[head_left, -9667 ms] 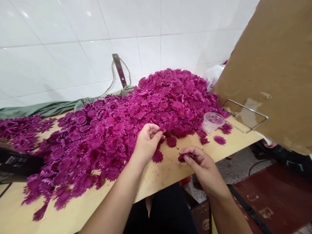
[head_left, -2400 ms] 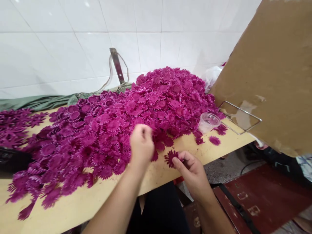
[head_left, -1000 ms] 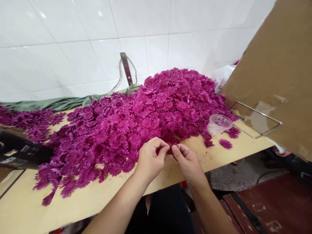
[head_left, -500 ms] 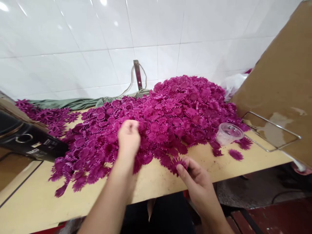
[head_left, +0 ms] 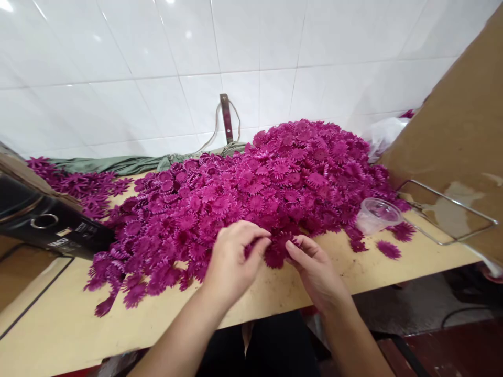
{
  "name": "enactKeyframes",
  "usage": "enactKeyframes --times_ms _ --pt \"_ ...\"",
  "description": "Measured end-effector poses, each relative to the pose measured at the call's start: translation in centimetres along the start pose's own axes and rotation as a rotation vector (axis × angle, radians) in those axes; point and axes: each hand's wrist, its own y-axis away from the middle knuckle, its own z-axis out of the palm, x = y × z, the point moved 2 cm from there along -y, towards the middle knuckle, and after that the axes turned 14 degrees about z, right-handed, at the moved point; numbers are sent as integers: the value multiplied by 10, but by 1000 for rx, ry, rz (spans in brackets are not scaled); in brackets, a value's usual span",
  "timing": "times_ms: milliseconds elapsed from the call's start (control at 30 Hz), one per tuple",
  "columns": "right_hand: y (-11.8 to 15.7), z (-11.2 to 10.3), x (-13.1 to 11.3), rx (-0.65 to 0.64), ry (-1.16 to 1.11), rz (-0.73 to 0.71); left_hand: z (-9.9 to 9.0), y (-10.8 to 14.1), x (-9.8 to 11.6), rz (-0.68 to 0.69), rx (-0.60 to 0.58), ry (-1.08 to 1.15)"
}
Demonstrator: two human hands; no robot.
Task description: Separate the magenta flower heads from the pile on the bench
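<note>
A large heap of purple artificial flower pieces [head_left: 251, 188] with fringed petals covers the table in front of me. At the heap's near edge, my right hand [head_left: 320, 269] pinches a purple flower piece [head_left: 281, 246] between thumb and fingers. Just left of it, my left hand [head_left: 238, 256] is closed in a pinch, its fingertips close to that flower piece. Whatever lies between the left fingertips is too small to make out. Both hands are over the near part of the table, a short gap apart.
A clear plastic tub [head_left: 379, 214] leans at the heap's right, near a wire frame [head_left: 448, 241] and a tall cardboard box [head_left: 451, 120]. A black box [head_left: 58, 225] stands left. Green cloth [head_left: 137, 163] lies along the tiled wall [head_left: 157, 110]. The wooden table's [head_left: 188, 319] front edge is near me.
My left hand has come from over the heap down and right to beside my right hand. The right hand, still pinching the flower piece, has risen slightly. The view has shifted a little.
</note>
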Motion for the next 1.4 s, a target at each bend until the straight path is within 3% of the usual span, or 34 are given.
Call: enactKeyframes --times_ms 133,267,500,733,833,967,1000,1100,1167,1267,1333,1400 --pt "0 9 0 -11 15 -21 23 3 6 -140 -83 252" --pt "0 11 -1 5 -8 1 31 3 3 -324 -122 474" --pt "6 9 5 -52 154 -100 22 -3 -9 -440 71 405" --pt "16 18 -1 -10 293 -284 18 -12 -6 -315 238 255" --pt "22 19 -4 -29 255 -314 5 -22 -18 -266 316 175" --pt "32 -3 -2 22 204 -292 -42 -26 -62 -474 714 -108" --pt "32 -10 -1 44 186 -263 -52 -26 -71 -474 717 -151" --pt "25 -20 0 56 138 -154 -65 -24 -79 -367 521 -182" --pt "19 -18 -3 37 122 -119 -61 -20 -68 -282 412 -250" --pt "14 -8 -8 43 133 -122 -46 -12 -39 -173 338 -309" --pt "14 -2 -10 51 160 -124 -29 -4 -22 -150 194 -139" --pt "15 2 -9 19 184 -125 -6 5 -10 -232 -23 187"
